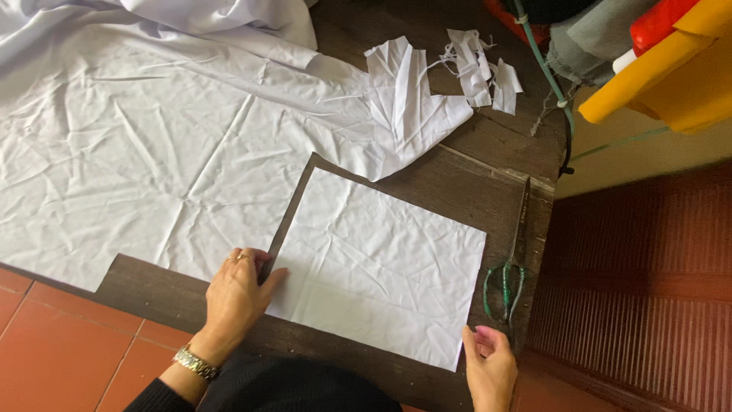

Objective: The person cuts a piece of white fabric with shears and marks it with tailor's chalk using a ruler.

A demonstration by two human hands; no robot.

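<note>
A: From the head view, where is the cut white fabric piece (374, 263)?

B: Flat on the dark wooden counter (465, 183), just right of the large white cloth (145, 145).

A: And the hands?

B: The left hand (236, 294) presses its left edge, fingers spread. The right hand (488, 362) pinches its near right corner. Green-handled scissors (511, 259) lie just beside it, scraps (480, 72) farther back.

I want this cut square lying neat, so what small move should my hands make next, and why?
Probably sweep the left hand rightward across the cut white piece while the right hand pins its near corner. Creases show across the piece, and both hands rest at its opposite edges.
</note>
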